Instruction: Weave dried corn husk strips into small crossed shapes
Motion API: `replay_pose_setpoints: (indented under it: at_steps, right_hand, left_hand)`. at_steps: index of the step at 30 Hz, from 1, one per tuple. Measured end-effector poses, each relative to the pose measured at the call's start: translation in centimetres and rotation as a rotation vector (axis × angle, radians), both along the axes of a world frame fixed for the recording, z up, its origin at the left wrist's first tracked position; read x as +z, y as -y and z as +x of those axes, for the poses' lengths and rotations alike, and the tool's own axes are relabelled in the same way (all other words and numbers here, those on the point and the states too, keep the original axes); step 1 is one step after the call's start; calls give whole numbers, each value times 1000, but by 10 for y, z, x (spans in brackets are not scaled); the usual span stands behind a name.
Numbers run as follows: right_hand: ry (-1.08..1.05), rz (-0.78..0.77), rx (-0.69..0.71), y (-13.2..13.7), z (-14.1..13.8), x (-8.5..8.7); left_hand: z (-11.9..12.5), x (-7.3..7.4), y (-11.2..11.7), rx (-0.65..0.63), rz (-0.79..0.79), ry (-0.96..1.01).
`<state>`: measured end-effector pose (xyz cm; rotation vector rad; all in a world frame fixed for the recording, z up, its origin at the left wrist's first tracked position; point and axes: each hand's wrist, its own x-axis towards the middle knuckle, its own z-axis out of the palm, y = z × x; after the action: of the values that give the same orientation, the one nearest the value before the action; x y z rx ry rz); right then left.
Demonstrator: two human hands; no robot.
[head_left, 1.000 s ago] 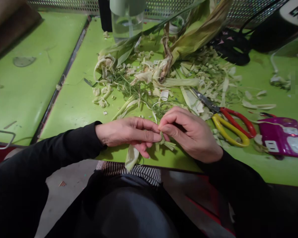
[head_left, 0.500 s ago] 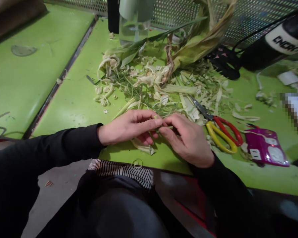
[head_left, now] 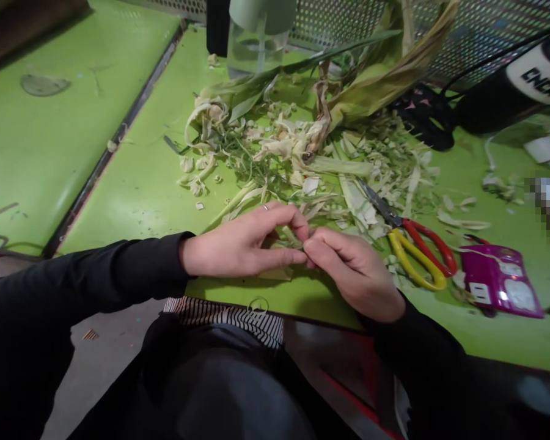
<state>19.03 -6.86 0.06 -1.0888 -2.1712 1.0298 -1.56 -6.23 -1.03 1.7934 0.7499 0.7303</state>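
Note:
My left hand (head_left: 242,244) and my right hand (head_left: 352,269) meet fingertip to fingertip near the front edge of the green table (head_left: 132,189). Both pinch a small pale green strip of husk (head_left: 289,235) between thumbs and fingers; most of it is hidden by the fingers. A flat pale piece (head_left: 275,275) lies under the left thumb on the table. Just beyond the hands spreads a heap of cut husk and leaf scraps (head_left: 302,153).
Red-and-yellow scissors (head_left: 412,241) lie right of my right hand. A purple packet (head_left: 502,281) sits further right. Long dried corn leaves (head_left: 376,85), a clear bottle (head_left: 256,43) and a black object (head_left: 508,91) stand at the back by a perforated metal wall.
The hands slid slightly forward on the table. The pale husk piece that hung below the left hand a second ago now lies flat beneath it. The pinch stays closed.

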Motion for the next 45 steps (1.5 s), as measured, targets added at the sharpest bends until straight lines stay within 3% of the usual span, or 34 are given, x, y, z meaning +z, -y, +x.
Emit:
replay_pose_setpoints:
  at_steps: [3, 6, 13, 17, 24, 31, 34, 39, 45]
  right_hand:
    - [-42, -61, -22, 1, -1, -1]
    - [-91, -50, -20, 4, 0, -2]
    - [-239, -200, 1, 12, 0, -4]
    - [-231, -257, -16, 11, 2, -6]
    - [-175, -111, -96, -10, 4, 0]
    - [-303, -151, -208, -11, 5, 24]
    - [-368, -83, -307, -3, 5, 34]
    - [-27, 175, -250, 15, -3, 40]
    - [105, 394, -304, 18, -15, 25]
  left_hand:
    - [-3, 0, 4, 126, 349, -125]
    - [-4, 7, 9, 175, 445, -167]
    - [2, 16, 11, 42, -152, 44]
    - [4, 14, 7, 18, -271, 85]
    - [-9, 12, -9, -141, -492, 225]
    - [-2, 19, -14, -182, -466, 394]
    - [3, 24, -17, -116, -420, 474]
    - [7, 23, -25, 71, -308, 551]
    - [8, 15, -28, 27, -337, 491]
